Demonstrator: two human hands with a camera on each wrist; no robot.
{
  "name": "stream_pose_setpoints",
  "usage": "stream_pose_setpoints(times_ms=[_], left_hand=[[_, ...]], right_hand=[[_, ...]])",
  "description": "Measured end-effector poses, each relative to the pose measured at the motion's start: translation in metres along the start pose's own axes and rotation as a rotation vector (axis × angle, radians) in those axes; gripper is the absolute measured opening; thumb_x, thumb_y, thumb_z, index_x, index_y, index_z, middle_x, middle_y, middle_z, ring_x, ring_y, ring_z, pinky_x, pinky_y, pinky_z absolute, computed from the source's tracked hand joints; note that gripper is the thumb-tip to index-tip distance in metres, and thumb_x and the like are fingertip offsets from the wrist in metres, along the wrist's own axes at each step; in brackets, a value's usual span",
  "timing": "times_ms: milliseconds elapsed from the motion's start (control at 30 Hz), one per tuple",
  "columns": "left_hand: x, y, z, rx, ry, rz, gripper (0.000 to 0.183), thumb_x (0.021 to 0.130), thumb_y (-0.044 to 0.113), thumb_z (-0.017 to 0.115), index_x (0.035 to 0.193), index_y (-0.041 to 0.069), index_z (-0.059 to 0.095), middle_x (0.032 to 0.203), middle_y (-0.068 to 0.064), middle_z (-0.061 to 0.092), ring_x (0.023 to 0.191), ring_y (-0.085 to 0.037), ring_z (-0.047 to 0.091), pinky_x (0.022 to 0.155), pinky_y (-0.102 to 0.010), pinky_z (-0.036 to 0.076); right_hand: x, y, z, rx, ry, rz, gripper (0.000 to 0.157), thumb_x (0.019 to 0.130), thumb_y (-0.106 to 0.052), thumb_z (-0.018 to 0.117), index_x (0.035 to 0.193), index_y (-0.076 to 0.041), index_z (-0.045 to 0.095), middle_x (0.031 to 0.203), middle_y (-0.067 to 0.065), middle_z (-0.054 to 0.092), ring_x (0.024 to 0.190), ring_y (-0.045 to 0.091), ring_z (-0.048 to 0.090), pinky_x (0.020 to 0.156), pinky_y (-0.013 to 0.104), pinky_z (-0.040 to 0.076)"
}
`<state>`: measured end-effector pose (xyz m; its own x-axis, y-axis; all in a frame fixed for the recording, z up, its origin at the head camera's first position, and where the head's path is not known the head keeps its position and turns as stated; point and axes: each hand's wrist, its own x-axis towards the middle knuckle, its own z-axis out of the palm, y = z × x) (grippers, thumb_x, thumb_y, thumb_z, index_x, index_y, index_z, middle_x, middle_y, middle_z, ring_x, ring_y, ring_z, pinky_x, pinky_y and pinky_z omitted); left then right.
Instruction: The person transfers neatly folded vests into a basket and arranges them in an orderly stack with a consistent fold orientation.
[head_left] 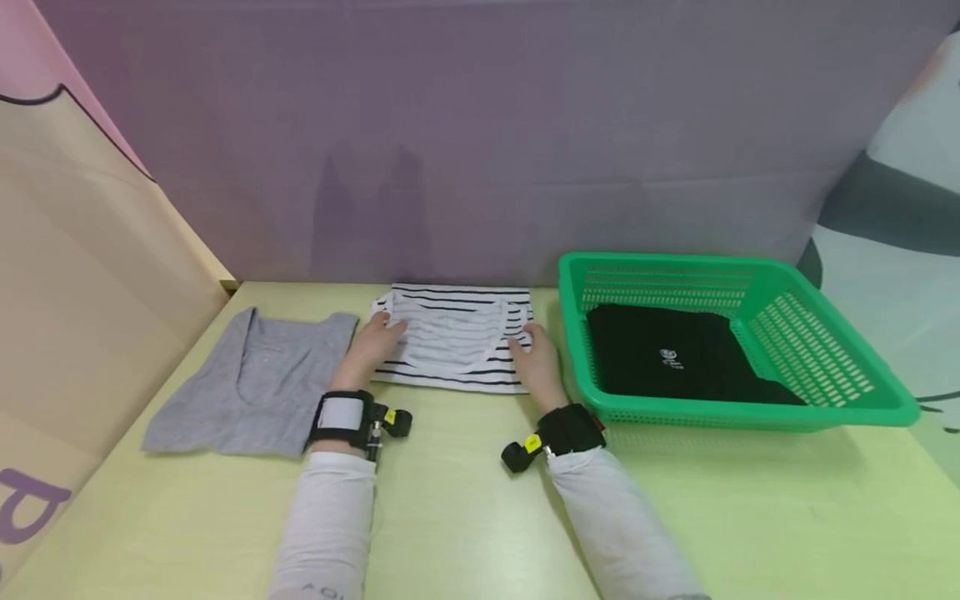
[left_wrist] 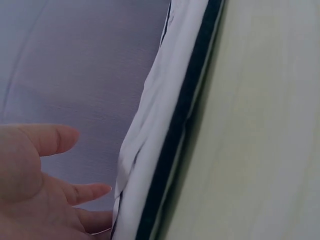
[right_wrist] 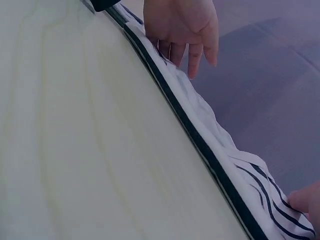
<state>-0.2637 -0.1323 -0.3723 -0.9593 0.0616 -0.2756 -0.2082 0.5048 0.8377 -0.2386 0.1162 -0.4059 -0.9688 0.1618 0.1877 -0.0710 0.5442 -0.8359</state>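
A white shirt with dark stripes (head_left: pixel 450 337) lies folded flat at the back of the table, its plain white neckline area uppermost. My left hand (head_left: pixel 372 343) is at its left edge, thumb spread from the fingers; in the left wrist view that hand (left_wrist: pixel 40 185) has fairly straight fingers close against the cloth (left_wrist: pixel 165 150). At the right edge, my right hand (head_left: pixel 537 364) touches the shirt with thumb and forefinger apart. Only a fingertip of it (right_wrist: pixel 306 199) shows in the right wrist view, against the striped fabric (right_wrist: pixel 270 195).
Left of the striped shirt lies a folded grey top (head_left: pixel 277 375). A green plastic basket (head_left: pixel 750 414) stands at the right, holding a black garment (head_left: pixel 667 354) with a small white print. A purple-grey cloth backdrop (head_left: pixel 480 150) rises behind the table (head_left: pixel 450 500).
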Motion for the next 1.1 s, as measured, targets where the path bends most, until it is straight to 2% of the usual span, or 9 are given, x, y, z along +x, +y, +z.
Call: stream_pose_setpoints(times_ms=[300,467,533,633,867,967,1100], left_hand=[[-0.0019,0.0011,-0.0012,-0.119,0.039,-0.023,0.064,0.101,0.036,0.035,0.152,0.005,0.01,0.156,-0.019,0.015,0.142,-0.036,0.02,0.114,-0.051,0.022],[-0.0025,0.0,-0.0022,-0.139,0.103,-0.023,0.058,0.102,0.033,0.035,0.149,0.002,0.02,0.151,-0.022,0.028,0.137,-0.036,0.03,0.112,-0.05,0.027],[-0.0019,-0.0003,-0.0024,-0.132,0.127,-0.013,0.057,0.101,0.032,0.035,0.147,0.0,0.024,0.148,-0.023,0.031,0.136,-0.037,0.031,0.111,-0.05,0.028],[-0.0026,0.0002,-0.0023,-0.125,0.129,-0.015,0.058,0.101,0.032,0.036,0.148,0.0,0.023,0.15,-0.022,0.029,0.138,-0.036,0.029,0.112,-0.049,0.026],[-0.0021,0.0032,0.0002,-0.035,0.067,-0.009,0.06,0.101,0.03,0.034,0.15,0.001,0.015,0.155,-0.02,0.021,0.142,-0.035,0.022,0.115,-0.048,0.022],[-0.0001,0.0031,0.001,-0.027,0.075,-0.011,0.059,0.101,0.028,0.034,0.15,0.001,0.015,0.154,-0.022,0.023,0.141,-0.035,0.024,0.114,-0.047,0.024],[0.001,0.0026,0.0007,0.011,0.092,-0.034,0.061,0.101,0.031,0.035,0.15,0.002,0.014,0.153,-0.022,0.025,0.14,-0.037,0.024,0.114,-0.05,0.025]], right_hand=[[-0.0032,0.0023,0.0012,-0.015,0.011,-0.044,0.028,0.093,-0.007,0.054,0.117,0.008,0.055,0.119,0.027,0.058,0.115,0.039,0.053,0.098,0.048,0.043],[-0.0051,0.0025,0.0012,-0.037,0.024,-0.085,0.025,0.089,-0.002,0.057,0.112,0.009,0.057,0.114,0.028,0.061,0.11,0.04,0.056,0.095,0.048,0.045],[-0.0053,0.0021,0.0009,-0.047,0.028,-0.096,0.025,0.087,-0.001,0.057,0.111,0.009,0.058,0.112,0.028,0.061,0.109,0.04,0.056,0.094,0.048,0.045],[-0.0049,0.0008,0.0003,-0.051,0.021,-0.093,0.026,0.087,0.0,0.058,0.111,0.009,0.057,0.113,0.028,0.061,0.11,0.04,0.056,0.094,0.048,0.045],[-0.0056,-0.0033,0.0002,-0.033,0.027,-0.059,0.026,0.084,0.007,0.056,0.11,0.008,0.058,0.112,0.027,0.061,0.11,0.04,0.056,0.094,0.049,0.045],[-0.0057,-0.0031,0.0011,-0.03,0.045,-0.051,0.034,0.081,0.012,0.052,0.114,0.009,0.055,0.116,0.029,0.059,0.113,0.041,0.054,0.096,0.049,0.044],[-0.0043,-0.0021,0.0022,-0.007,0.053,-0.026,0.05,0.079,0.015,0.044,0.128,0.012,0.044,0.13,0.032,0.049,0.125,0.043,0.045,0.105,0.049,0.037]])
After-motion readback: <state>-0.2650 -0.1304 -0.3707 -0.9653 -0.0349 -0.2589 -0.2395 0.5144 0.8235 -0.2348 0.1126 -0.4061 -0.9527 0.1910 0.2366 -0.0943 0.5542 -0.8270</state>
